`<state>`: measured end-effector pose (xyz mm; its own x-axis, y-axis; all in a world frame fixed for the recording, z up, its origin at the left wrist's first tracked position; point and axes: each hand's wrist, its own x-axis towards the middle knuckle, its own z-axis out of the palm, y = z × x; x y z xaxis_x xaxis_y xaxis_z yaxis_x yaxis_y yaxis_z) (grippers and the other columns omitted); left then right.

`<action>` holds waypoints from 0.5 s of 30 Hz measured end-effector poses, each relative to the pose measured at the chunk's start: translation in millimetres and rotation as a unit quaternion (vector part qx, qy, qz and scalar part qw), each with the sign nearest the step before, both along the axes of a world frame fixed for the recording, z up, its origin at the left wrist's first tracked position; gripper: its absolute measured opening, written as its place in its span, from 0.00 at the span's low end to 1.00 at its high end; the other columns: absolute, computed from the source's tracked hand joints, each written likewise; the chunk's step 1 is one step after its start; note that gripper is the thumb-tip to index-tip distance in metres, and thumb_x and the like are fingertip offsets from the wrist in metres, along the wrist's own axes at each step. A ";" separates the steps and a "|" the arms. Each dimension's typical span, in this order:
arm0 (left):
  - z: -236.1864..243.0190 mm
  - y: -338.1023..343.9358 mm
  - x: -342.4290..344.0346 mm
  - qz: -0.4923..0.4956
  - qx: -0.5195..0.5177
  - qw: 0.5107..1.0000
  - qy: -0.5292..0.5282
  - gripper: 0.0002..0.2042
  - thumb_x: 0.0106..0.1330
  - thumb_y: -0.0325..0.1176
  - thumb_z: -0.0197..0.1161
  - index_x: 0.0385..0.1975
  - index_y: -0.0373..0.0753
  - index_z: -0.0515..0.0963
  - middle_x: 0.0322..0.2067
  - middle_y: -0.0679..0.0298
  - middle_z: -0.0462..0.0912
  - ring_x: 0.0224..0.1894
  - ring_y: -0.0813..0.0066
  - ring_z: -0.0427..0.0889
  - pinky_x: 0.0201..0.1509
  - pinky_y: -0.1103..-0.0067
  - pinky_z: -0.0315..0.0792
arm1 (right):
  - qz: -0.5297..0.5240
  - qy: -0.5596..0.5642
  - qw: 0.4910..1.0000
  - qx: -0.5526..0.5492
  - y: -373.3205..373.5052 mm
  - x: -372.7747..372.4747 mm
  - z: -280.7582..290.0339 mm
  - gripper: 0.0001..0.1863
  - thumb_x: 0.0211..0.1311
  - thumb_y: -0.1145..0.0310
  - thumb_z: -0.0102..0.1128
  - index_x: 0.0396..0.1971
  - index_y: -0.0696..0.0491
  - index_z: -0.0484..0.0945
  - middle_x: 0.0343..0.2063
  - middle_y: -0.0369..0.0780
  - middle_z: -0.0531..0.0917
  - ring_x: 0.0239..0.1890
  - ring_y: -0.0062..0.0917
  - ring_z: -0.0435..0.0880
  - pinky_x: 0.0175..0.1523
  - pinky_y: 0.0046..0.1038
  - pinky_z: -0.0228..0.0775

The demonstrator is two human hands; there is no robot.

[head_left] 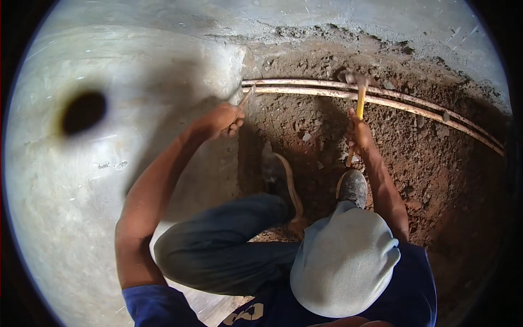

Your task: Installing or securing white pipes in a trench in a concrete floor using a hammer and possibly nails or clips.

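Note:
My left hand (pixel 224 119) is closed around a slim, chisel-like tool (pixel 248 97). Its tip meets the broken edge of the concrete, right by the left ends of two thin, dirt-smeared pipes (pixel 305 90). Further right, my right hand (pixel 359 133) grips a hammer (pixel 361 101) by its yellow handle, with the lower end sticking out below the fist. The hammer's head is blurred and appears over the pipes, apart from the tool in my left hand.
Smooth grey concrete (pixel 71 185) spreads on the left. Dug brown soil with stones (pixel 425 174) lies on the right, below a grey wall (pixel 348 13). My knees are bent, and one shoe (pixel 353 188) rests on the soil.

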<state>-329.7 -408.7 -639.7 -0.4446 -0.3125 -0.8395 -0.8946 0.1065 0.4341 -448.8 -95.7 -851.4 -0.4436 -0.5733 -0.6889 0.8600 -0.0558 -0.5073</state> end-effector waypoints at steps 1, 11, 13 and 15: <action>-6.2 -0.9 -3.0 0.001 -0.006 1.000 -0.001 0.17 0.70 0.43 0.44 0.31 0.33 0.68 0.19 0.68 0.68 0.15 0.83 0.62 0.15 0.82 0.58 | -0.010 -0.018 1.000 -0.002 -3.4 3.2 -10.3 0.21 0.62 0.50 0.52 0.14 0.43 0.60 0.06 0.25 0.56 0.06 0.13 0.51 0.10 0.21 0.45; -190.0 -39.2 -33.2 0.546 0.338 0.739 0.204 0.10 0.70 0.33 0.38 0.29 0.35 0.62 0.21 0.63 0.64 0.18 0.80 0.60 0.16 0.84 0.57 | -0.008 -0.035 0.998 0.054 -0.9 4.5 3.8 0.21 0.60 0.51 0.55 0.13 0.41 0.59 0.07 0.24 0.57 0.05 0.11 0.52 0.09 0.18 0.43; -203.9 -40.5 -42.7 0.613 0.319 0.691 0.213 0.09 0.70 0.32 0.38 0.28 0.36 0.61 0.21 0.64 0.64 0.19 0.80 0.60 0.18 0.85 0.58 | -0.002 -0.034 0.997 0.063 2.6 7.3 2.0 0.20 0.61 0.51 0.54 0.15 0.41 0.59 0.07 0.24 0.56 0.06 0.10 0.51 0.09 0.18 0.42; -215.1 -46.7 -46.3 0.675 0.329 0.609 0.256 0.09 0.70 0.31 0.39 0.28 0.37 0.61 0.22 0.65 0.63 0.21 0.78 0.59 0.21 0.83 0.59 | 0.000 -0.027 0.997 0.070 1.2 5.9 -2.7 0.20 0.62 0.51 0.53 0.15 0.42 0.58 0.07 0.24 0.55 0.05 0.10 0.50 0.09 0.18 0.40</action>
